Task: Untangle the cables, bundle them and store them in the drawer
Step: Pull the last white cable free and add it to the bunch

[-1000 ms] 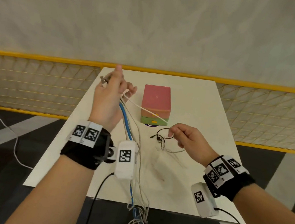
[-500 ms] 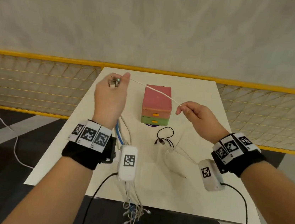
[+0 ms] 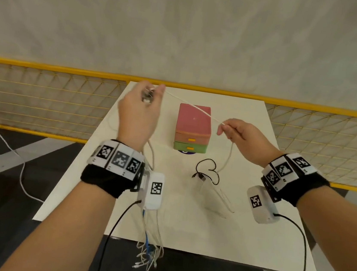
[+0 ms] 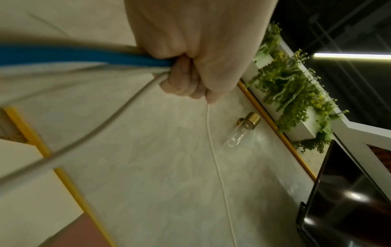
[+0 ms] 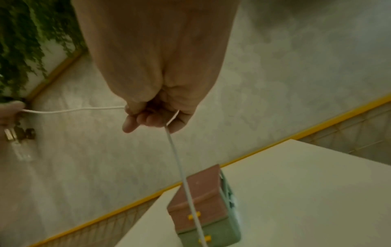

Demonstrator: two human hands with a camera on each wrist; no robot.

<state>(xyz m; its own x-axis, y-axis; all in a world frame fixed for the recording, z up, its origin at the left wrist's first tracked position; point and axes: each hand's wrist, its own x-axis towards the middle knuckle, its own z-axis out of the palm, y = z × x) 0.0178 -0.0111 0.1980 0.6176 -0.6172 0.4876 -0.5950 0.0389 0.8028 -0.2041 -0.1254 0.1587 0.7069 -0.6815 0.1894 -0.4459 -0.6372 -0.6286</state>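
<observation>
My left hand (image 3: 141,110) is raised over the table's far left and grips a bunch of cables (image 3: 148,244), a blue cable (image 4: 84,56) and several white ones, whose ends hang off the near edge. A thin white cable (image 3: 194,108) runs taut from it to my right hand (image 3: 236,131), which pinches it above the drawer box (image 3: 193,128); from there it drops to the table (image 3: 215,230). The box is pink and green with yellow handles, drawers closed. A short black cable (image 3: 206,172) lies looped in front of it.
A yellow rail with mesh (image 3: 42,100) runs behind the white table. A white cord (image 3: 9,150) trails over the dark floor at the left. A wall lamp (image 4: 243,130) and hanging plants (image 4: 292,93) show in the left wrist view.
My right hand has lifted from the table near the black cable up and right, sliding along the white cable and pulling it taut. My left hand rose slightly.
</observation>
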